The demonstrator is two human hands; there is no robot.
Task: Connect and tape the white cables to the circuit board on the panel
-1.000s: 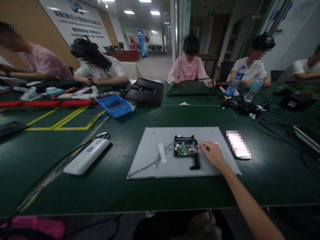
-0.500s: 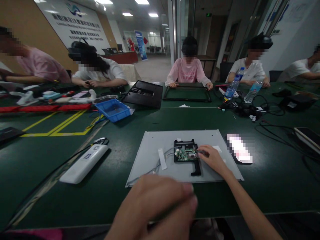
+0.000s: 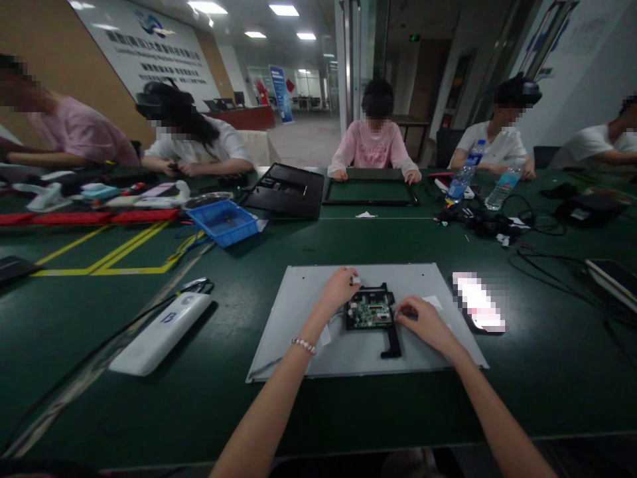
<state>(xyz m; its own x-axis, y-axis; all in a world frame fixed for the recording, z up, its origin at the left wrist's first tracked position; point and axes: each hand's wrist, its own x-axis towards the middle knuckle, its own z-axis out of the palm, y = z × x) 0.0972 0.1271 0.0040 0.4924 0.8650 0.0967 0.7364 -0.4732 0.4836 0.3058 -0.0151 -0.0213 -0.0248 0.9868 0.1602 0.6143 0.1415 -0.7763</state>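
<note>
The circuit board (image 3: 371, 315) sits in a black bracket (image 3: 393, 344) on the grey panel (image 3: 423, 359), itself on the worktop (image 3: 547, 372). It lies just left of my right grip (image 3: 423, 320), the nearer one, and to the near right of my left grip (image 3: 340, 289). Panel's long axis runs left to right. Both grips narrow; I cannot tell what either holds. Power bank (image 3: 162, 335) marked apparently "B"; wall sign (image 3: 162, 43) lettering too blurred to read

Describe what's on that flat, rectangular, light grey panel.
A green circuit board, black bracket, thin grey wires and white strips. Left hand and right hand hide anything directly beneath.
</note>
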